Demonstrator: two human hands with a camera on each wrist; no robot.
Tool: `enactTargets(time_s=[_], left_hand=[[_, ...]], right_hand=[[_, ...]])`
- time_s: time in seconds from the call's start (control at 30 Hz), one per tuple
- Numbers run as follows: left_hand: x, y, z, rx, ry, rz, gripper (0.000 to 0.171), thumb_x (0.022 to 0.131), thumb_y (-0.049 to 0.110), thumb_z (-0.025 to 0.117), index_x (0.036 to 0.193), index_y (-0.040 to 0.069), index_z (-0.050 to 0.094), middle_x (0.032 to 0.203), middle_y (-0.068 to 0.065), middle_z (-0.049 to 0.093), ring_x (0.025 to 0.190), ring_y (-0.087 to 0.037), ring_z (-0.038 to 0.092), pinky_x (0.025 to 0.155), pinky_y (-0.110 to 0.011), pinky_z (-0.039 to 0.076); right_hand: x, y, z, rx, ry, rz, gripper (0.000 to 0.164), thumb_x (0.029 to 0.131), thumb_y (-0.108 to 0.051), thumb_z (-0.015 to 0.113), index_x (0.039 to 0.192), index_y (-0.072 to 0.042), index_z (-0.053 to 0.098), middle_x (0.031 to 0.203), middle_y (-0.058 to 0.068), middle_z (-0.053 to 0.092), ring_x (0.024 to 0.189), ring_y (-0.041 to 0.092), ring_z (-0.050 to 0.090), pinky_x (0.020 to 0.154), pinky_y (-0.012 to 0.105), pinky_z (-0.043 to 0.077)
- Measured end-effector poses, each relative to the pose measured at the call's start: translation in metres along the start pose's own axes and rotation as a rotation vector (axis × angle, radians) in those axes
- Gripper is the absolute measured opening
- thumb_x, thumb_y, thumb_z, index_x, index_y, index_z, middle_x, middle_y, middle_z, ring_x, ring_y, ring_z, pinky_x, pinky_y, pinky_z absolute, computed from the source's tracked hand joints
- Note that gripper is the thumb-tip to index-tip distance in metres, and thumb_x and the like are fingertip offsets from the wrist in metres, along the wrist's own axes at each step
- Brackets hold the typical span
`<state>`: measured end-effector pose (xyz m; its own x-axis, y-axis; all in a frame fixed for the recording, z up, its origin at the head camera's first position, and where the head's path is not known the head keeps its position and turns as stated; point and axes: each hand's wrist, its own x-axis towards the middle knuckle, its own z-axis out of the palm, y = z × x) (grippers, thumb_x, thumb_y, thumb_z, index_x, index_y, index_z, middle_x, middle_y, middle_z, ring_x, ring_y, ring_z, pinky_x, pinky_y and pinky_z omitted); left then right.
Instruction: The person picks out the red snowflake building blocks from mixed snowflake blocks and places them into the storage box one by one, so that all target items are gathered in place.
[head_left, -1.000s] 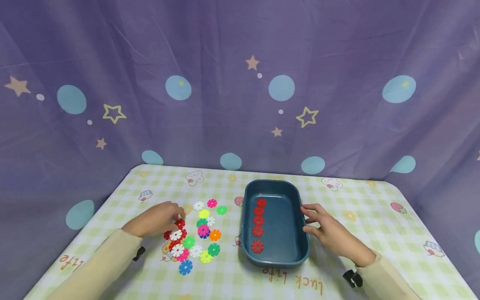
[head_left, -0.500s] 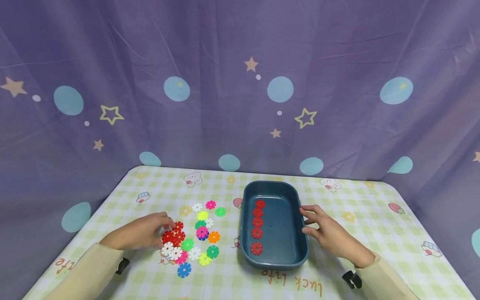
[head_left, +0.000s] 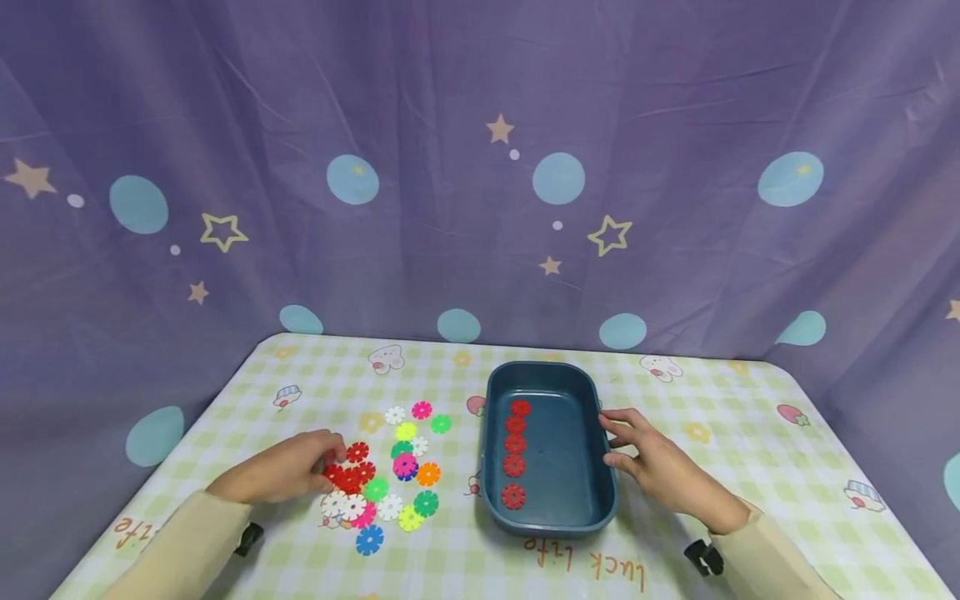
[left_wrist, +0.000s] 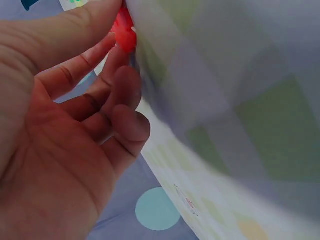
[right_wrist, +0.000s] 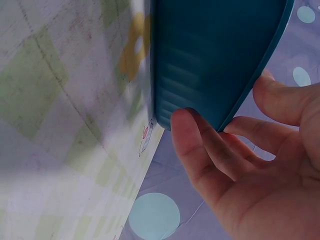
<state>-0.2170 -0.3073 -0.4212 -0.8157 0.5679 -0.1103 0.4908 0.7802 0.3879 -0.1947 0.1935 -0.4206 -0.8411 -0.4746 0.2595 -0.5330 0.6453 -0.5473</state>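
My left hand [head_left: 288,467] is at the left side of a loose pile of notched plastic snowflake discs. In the left wrist view its thumb and bent fingers pinch a red snowflake disc [left_wrist: 125,35]; other fingers curl loosely below. Several red snowflake discs [head_left: 357,452] overlap close to those fingertips, with white snowflake discs [head_left: 354,506] just nearer. My right hand [head_left: 660,467] touches the right side of a dark blue-green plastic tray [head_left: 551,528], fingertips and thumb spread along the rim. Inside the tray, red snowflake discs [head_left: 514,445] lie flat in a column along its left half.
Green [head_left: 426,503], orange [head_left: 428,474], pink [head_left: 422,410] and blue [head_left: 369,540] snowflake discs lie scattered between the left hand and the tray. A checked cloth [head_left: 450,575] covers the table. A purple curtain [head_left: 465,167] hangs behind its far edge.
My left hand moved left and nearer, shifting a white disc off the red ones to the near side; it then came slightly right to the red discs. The right hand stays at the tray.
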Motion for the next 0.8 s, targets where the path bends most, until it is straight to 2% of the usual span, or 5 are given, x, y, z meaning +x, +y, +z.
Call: enactTargets(time_s=[0.13, 0.27, 0.47, 0.63, 0.8], left_hand=[[0.000, -0.003, 0.000, 0.013, 0.002, -0.024, 0.024, 0.069, 0.019, 0.071, 0.084, 0.019, 0.052, 0.071, 0.005, 0.046, 0.065, -0.009, 0.043, 0.058, -0.023, 0.036], [0.002, -0.006, -0.004, 0.028, 0.038, 0.019, 0.019, 0.073, 0.013, 0.068, 0.075, 0.023, 0.052, 0.070, 0.008, 0.046, 0.064, -0.007, 0.043, 0.056, -0.021, 0.037], [0.017, 0.002, -0.018, 0.065, 0.190, 0.094, 0.016, 0.074, 0.015, 0.067, 0.074, 0.024, 0.055, 0.069, 0.013, 0.048, 0.059, -0.004, 0.043, 0.052, -0.020, 0.038], [0.040, 0.029, -0.028, 0.038, 0.315, 0.144, 0.014, 0.073, 0.022, 0.068, 0.082, 0.029, 0.059, 0.071, 0.018, 0.052, 0.057, -0.003, 0.045, 0.051, -0.020, 0.039], [0.060, 0.070, -0.029, 0.004, 0.351, 0.264, 0.014, 0.074, 0.025, 0.067, 0.085, 0.029, 0.059, 0.073, 0.018, 0.053, 0.060, -0.001, 0.045, 0.053, -0.019, 0.040]], right_hand=[[0.001, -0.002, -0.001, -0.002, -0.014, 0.016, 0.050, 0.081, -0.014, 0.059, 0.126, 0.000, 0.041, 0.129, 0.004, 0.034, 0.093, 0.011, 0.054, 0.069, 0.024, 0.045], [0.001, -0.002, -0.002, 0.001, -0.023, 0.025, 0.050, 0.081, -0.014, 0.059, 0.125, 0.001, 0.041, 0.129, 0.004, 0.034, 0.094, 0.011, 0.054, 0.071, 0.029, 0.045], [0.002, -0.001, -0.002, -0.007, -0.005, 0.009, 0.050, 0.081, -0.016, 0.059, 0.124, 0.002, 0.042, 0.128, 0.005, 0.035, 0.092, 0.013, 0.054, 0.070, 0.032, 0.046], [0.002, 0.000, -0.002, -0.003, 0.010, -0.012, 0.050, 0.081, -0.016, 0.059, 0.124, 0.003, 0.042, 0.127, 0.006, 0.035, 0.092, 0.015, 0.055, 0.070, 0.033, 0.046], [0.001, 0.000, 0.000, 0.006, 0.003, -0.006, 0.051, 0.081, -0.015, 0.059, 0.124, 0.004, 0.041, 0.128, 0.007, 0.035, 0.092, 0.014, 0.055, 0.070, 0.032, 0.046]])
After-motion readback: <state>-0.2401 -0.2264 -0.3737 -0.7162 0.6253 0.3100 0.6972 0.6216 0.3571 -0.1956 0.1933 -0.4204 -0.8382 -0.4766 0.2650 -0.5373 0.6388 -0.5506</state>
